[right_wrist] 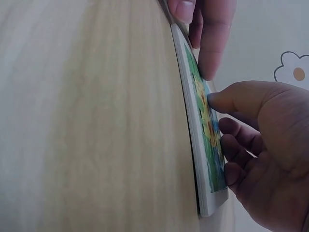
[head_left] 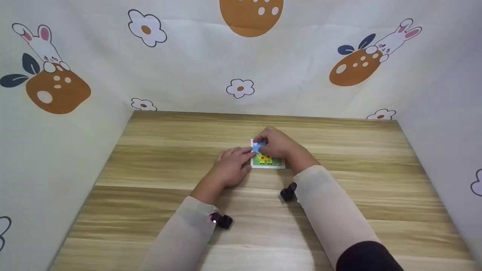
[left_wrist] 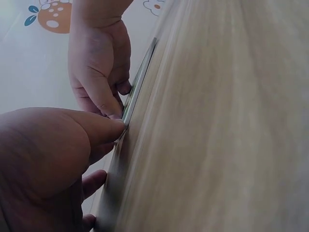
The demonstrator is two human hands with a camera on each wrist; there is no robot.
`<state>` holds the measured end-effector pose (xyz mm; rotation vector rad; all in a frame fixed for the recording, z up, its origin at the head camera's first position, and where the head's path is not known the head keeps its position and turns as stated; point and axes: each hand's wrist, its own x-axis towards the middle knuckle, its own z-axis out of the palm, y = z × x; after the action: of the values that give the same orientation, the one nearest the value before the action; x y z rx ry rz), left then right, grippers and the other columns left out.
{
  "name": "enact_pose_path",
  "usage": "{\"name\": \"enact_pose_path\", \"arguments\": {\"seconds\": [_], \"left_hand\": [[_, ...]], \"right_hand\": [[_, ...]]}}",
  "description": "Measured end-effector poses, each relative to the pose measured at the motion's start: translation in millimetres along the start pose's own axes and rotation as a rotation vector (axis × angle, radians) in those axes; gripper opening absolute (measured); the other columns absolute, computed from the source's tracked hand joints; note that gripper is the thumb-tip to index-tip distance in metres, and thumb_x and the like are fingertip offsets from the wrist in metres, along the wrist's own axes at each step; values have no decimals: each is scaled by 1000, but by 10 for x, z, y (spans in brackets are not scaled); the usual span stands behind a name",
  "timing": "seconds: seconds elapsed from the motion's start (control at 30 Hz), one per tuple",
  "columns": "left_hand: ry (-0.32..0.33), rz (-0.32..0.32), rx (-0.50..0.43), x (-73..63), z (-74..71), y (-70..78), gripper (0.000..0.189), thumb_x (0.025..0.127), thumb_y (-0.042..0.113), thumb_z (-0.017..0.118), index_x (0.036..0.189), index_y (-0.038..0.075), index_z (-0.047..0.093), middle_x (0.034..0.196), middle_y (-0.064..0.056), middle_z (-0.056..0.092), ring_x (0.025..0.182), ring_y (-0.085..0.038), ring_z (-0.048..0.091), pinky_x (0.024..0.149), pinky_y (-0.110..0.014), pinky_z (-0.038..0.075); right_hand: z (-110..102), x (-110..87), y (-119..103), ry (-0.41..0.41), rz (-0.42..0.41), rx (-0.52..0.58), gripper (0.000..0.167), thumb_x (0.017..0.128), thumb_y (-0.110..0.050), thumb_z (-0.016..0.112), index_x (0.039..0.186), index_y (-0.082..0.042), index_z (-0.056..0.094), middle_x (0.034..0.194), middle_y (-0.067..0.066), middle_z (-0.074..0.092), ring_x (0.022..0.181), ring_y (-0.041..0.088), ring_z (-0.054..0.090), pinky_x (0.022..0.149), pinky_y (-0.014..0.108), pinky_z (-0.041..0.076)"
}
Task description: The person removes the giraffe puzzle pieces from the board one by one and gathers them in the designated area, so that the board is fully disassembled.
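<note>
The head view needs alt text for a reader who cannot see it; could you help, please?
A person's right hand touches the blue upper part of a small white-edged picture board on a wood-grain table, while the left hand touches its left edge. Behind is a pale cloth printed with flowers and rabbits.

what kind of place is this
Probably a screened-off tabletop workspace: a wood-grain table, cartoon-printed sheeting behind it and along both sides, and a small picture board on top.

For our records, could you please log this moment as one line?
left hand: touching left side of picture board | right hand: at picture board's blue upper part | picture board: on wooden table
</note>
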<state>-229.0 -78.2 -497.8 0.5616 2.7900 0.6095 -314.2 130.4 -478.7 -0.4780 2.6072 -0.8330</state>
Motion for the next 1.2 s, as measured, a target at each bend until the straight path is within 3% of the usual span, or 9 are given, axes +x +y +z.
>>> {"name": "enact_pose_path", "arguments": {"seconds": [0.43,0.77,0.97,1.2], "left_hand": [[-5,-8,12,7,16,-4,51,113,36,50,164,34,45,176,11,34,165,-27,27,133,-64,16],[38,-2,-29,5,28,-27,49,111,37,55,160,33,51,172,11,39,163,-26,29,129,-65,19],[44,-40,-57,30,21,-3,47,110,38,58,156,35,55,171,12,41,162,-24,29,129,-63,19],[39,-57,-64,42,29,11,47,109,39,59,155,37,55,170,13,41,163,-24,28,130,-63,16]], "right_hand": [[8,3,-9,-14,14,57,33,97,-9,70,130,-14,67,138,8,57,125,28,55,118,48,46],[26,-20,72,35,7,102,34,98,-8,72,131,-17,76,129,8,66,115,25,58,110,45,51],[-27,-42,94,63,6,90,33,99,-13,72,132,-15,76,128,7,70,117,25,61,111,45,52],[-172,-176,254,132,19,182,37,101,-17,72,138,-19,72,130,4,71,121,26,62,112,48,51]]}}
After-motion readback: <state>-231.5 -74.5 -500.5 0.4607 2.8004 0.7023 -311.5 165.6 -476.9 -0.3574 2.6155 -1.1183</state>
